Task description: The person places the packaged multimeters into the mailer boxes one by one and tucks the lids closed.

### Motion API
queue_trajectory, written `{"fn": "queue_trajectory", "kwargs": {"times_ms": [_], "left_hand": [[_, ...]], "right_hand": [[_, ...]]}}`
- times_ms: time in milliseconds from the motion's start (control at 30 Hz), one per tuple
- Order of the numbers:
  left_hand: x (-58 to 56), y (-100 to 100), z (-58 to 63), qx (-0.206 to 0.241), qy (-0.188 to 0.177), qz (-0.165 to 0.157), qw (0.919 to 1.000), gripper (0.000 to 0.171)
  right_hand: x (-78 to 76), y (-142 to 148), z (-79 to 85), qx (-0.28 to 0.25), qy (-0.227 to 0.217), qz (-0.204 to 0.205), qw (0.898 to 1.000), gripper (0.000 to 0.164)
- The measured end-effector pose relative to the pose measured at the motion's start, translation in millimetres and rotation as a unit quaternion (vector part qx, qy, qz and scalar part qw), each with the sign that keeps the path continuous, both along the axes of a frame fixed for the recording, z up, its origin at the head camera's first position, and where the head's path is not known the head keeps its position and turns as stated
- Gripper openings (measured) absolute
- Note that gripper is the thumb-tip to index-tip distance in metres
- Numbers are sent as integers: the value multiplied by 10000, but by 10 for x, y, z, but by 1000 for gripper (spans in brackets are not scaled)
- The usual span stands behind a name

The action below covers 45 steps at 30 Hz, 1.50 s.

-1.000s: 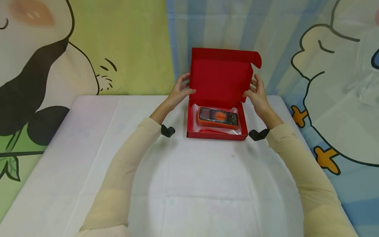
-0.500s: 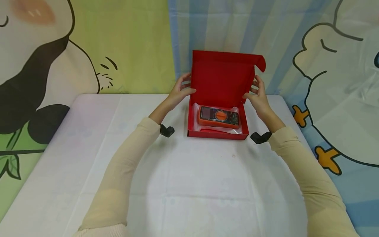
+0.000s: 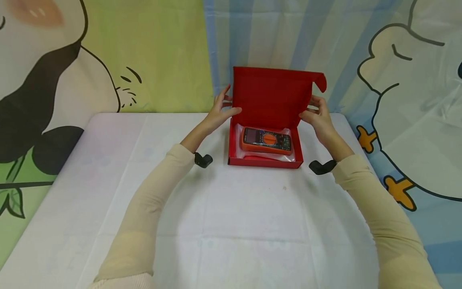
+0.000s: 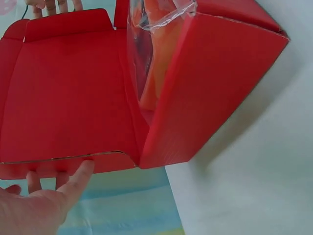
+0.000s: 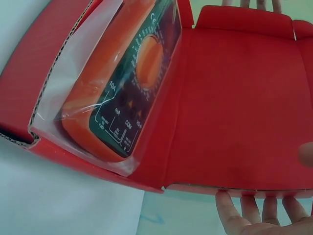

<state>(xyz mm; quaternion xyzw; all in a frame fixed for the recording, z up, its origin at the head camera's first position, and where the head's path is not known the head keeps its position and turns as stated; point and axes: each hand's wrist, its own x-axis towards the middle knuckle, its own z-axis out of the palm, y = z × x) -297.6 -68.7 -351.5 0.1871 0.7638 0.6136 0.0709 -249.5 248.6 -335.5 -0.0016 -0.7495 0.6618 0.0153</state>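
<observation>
An open red cardboard box (image 3: 265, 161) stands on the white table with its lid (image 3: 272, 96) raised at the back. Inside lies an orange and black multimeter (image 3: 266, 140) in a clear plastic bag (image 5: 80, 73); its round orange dial (image 5: 149, 62) faces up. My left hand (image 3: 216, 114) is at the lid's left side, with fairly straight fingers (image 4: 78, 178) touching the side flap from outside. At the right side, my right hand (image 3: 321, 122) touches the other flap with its fingertips (image 5: 224, 198), while the thumb (image 5: 306, 154) is over the lid's inner face.
The white cloth-covered table (image 3: 234, 224) extends in front of the box and to both sides. Behind it hangs a curtain (image 3: 173, 56) with cartoon animals and stripes. Black wrist mounts (image 3: 203, 160) sit at both wrists, near the box's sides.
The lid has tipped slightly forward, so its top edge sits lower. My right hand has shifted a little to the right. The multimeter has stayed in the box.
</observation>
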Motion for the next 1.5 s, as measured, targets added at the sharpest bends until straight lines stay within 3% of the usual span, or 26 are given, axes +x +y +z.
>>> {"fn": "queue_trajectory", "kwargs": {"times_ms": [200,400,567,767,900,1133,1233,1500], "left_hand": [[22,65,40,-140,-44,263,9995,74],[12,148,62,273,-146,668,9973,55],[5,168,90,479,-498,717,9950,53],[39,187,98,869,-842,929,9883,47],[63,152,81,1141,-1082,792,9844,49],[105,12,113,1355,-1076,475,9838,61],[108,-30,134,1214,-971,373,9871,64],[140,-35,162,847,-597,-38,9946,51]], "right_hand": [[45,47,-2,-304,11,-37,9995,43],[73,66,-28,-432,-61,-79,9990,42],[87,78,-49,-440,-68,-50,9990,39],[82,109,-80,-1400,-289,-202,9895,29],[86,115,-68,-1677,-323,-305,9848,38],[112,187,-11,-1978,-314,-217,9795,51],[127,215,23,-1887,-385,-102,9812,58],[143,238,115,-1086,-265,202,9935,63]]}}
